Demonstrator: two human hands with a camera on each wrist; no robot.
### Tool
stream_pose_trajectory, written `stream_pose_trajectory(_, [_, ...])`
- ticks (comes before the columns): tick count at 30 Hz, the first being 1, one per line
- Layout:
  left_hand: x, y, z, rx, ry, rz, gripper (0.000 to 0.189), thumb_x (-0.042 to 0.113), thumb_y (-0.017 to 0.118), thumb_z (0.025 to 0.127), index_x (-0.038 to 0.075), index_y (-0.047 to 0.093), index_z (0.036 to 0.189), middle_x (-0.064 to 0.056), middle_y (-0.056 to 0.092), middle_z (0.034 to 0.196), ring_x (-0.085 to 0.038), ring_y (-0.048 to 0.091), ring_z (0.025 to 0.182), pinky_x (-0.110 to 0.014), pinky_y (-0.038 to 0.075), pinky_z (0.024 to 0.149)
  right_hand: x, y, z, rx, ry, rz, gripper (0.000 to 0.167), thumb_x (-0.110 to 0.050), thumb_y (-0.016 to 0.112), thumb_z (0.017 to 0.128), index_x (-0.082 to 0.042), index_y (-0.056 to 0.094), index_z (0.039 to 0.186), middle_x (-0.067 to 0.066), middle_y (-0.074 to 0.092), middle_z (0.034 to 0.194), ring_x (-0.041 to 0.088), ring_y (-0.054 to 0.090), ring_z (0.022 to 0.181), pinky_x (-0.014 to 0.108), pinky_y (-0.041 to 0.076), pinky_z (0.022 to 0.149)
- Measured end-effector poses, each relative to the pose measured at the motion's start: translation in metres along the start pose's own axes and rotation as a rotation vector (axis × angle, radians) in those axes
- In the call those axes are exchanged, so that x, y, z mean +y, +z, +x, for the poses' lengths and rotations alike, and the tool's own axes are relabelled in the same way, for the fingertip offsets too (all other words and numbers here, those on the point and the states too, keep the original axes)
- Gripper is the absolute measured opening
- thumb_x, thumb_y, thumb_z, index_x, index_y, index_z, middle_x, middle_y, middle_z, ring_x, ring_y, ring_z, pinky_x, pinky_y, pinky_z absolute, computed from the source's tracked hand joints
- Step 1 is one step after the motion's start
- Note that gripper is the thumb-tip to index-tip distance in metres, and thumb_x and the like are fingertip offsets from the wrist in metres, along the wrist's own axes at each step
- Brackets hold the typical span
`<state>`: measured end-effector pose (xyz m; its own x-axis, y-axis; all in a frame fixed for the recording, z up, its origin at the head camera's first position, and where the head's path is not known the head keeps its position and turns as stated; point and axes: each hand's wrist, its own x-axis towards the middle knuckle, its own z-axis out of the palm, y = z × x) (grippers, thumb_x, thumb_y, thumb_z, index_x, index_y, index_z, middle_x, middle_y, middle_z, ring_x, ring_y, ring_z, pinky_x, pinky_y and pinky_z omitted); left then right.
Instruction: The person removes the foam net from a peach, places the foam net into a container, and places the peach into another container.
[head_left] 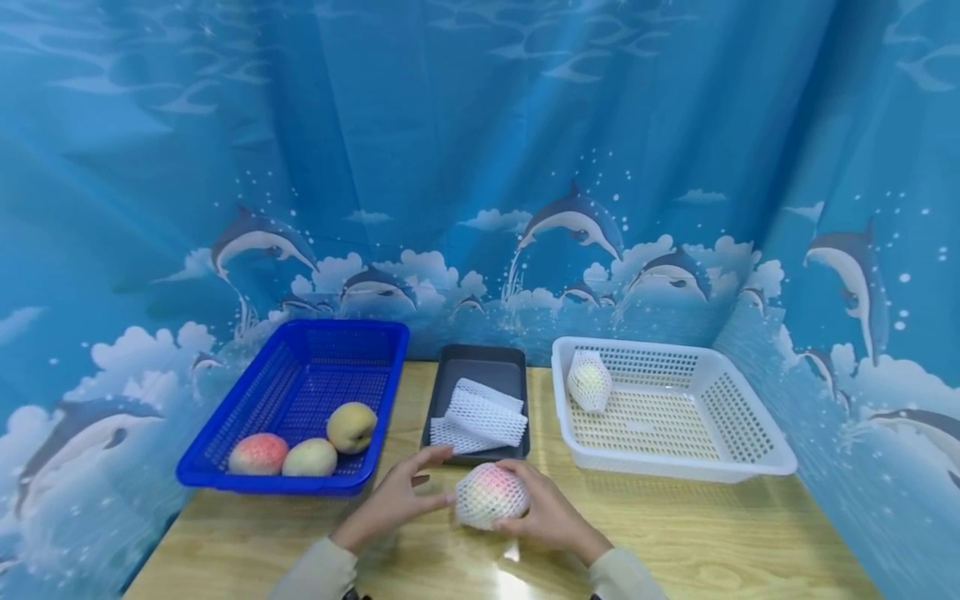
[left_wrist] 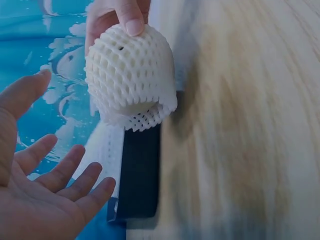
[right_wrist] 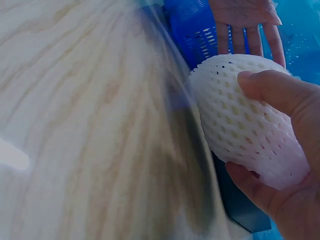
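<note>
White net (right_wrist: 225, 107) wraps the peach (head_left: 492, 493); right hand (head_left: 547, 507) grips it, left hand (head_left: 392, 498) is spread, empty. It probably bruises easily: cup its middle.

No text, label, brand, number or sign can be read in the head view or in either wrist view
</note>
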<state>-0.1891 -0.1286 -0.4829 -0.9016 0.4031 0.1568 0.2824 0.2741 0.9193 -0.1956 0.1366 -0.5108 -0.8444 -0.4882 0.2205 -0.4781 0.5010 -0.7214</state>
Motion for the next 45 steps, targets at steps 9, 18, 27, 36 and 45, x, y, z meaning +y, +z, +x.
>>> stream_pose_trajectory(9, [0.010, 0.001, 0.008, 0.057, 0.019, -0.055, 0.065, 0.019, 0.075, 0.083, 0.001, 0.046, 0.138, -0.018, 0.051, 0.138, -0.035, 0.047, 0.128, -0.055, 0.038, 0.106, -0.012, -0.017, 0.006, 0.111, 0.033, 0.067, 0.081, -0.034, 0.086, 0.065, -0.011, 0.049, 0.133, 0.010, 0.056, 0.129, 0.027, 0.056, 0.113, 0.049, 0.049, 0.096])
stream_pose_trajectory(18, [0.027, 0.002, 0.016, 0.138, 0.066, -0.069, 0.055, 0.016, 0.073, 0.085, -0.002, 0.052, 0.132, -0.021, 0.054, 0.134, -0.037, 0.050, 0.124, -0.048, 0.044, 0.103, -0.020, -0.034, 0.011, 0.165, 0.031, 0.234, 0.077, -0.023, 0.085, 0.071, -0.008, 0.046, 0.136, 0.016, 0.055, 0.129, 0.025, 0.060, 0.105, 0.028, 0.055, 0.084])
stream_pose_trajectory(27, [0.045, 0.001, 0.019, 0.231, 0.110, -0.170, 0.040, 0.004, 0.069, 0.086, -0.008, 0.058, 0.122, -0.025, 0.060, 0.122, -0.037, 0.056, 0.115, -0.042, 0.050, 0.097, -0.027, -0.049, 0.015, 0.140, 0.068, 0.348, 0.076, -0.016, 0.081, 0.076, -0.006, 0.042, 0.140, 0.019, 0.049, 0.135, 0.024, 0.060, 0.105, 0.026, 0.056, 0.083])
stream_pose_trajectory(36, [0.060, 0.002, 0.024, 0.244, 0.072, -0.221, 0.036, 0.007, 0.069, 0.087, -0.003, 0.060, 0.121, -0.018, 0.063, 0.119, -0.028, 0.059, 0.112, -0.025, 0.052, 0.094, -0.037, -0.064, 0.021, 0.160, 0.066, 0.361, 0.075, -0.014, 0.081, 0.076, -0.007, 0.042, 0.140, 0.019, 0.048, 0.137, 0.028, 0.057, 0.108, 0.026, 0.055, 0.083])
stream_pose_trajectory(45, [0.069, 0.002, 0.025, 0.200, 0.030, -0.196, 0.033, 0.014, 0.069, 0.089, 0.001, 0.062, 0.118, -0.014, 0.065, 0.116, -0.027, 0.060, 0.109, -0.022, 0.052, 0.091, -0.039, -0.071, 0.025, 0.131, 0.004, 0.397, 0.071, -0.008, 0.079, 0.078, -0.007, 0.043, 0.139, 0.021, 0.046, 0.137, 0.025, 0.057, 0.108, 0.028, 0.055, 0.086])
